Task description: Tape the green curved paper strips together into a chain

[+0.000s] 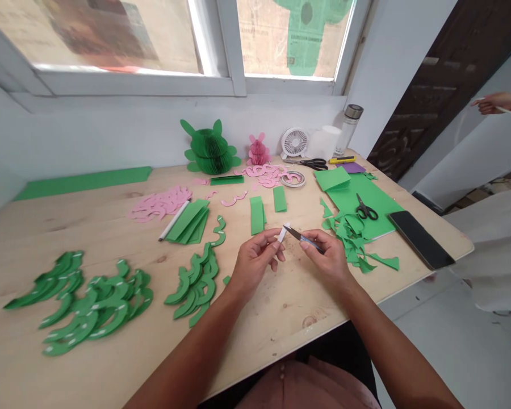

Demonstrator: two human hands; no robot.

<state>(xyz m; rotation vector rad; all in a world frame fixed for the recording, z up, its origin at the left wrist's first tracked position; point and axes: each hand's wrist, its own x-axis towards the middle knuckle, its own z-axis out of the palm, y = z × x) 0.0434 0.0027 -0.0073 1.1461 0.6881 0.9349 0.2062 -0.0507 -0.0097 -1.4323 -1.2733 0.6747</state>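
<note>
My left hand [258,258] pinches a small white strip [282,233] between thumb and fingers above the wooden table [111,363]. My right hand [326,258] is closed on small dark scissors or tweezers [300,236], whose tip touches the white strip. Piles of curved green paper cut-outs [196,278] lie just left of my left hand, with further green cut-outs [89,307] at the far left. Green scraps [353,238] lie right of my right hand.
Pink cut-outs [159,203], folded green strips [191,221], a white pen [174,220], tape roll [293,179], black scissors [366,209] on a green sheet [378,196], a phone [421,238], green honeycomb figure [210,149], pink figure [258,150], fan [293,142], bottle [349,128]. Another person's hand [494,103] is far right.
</note>
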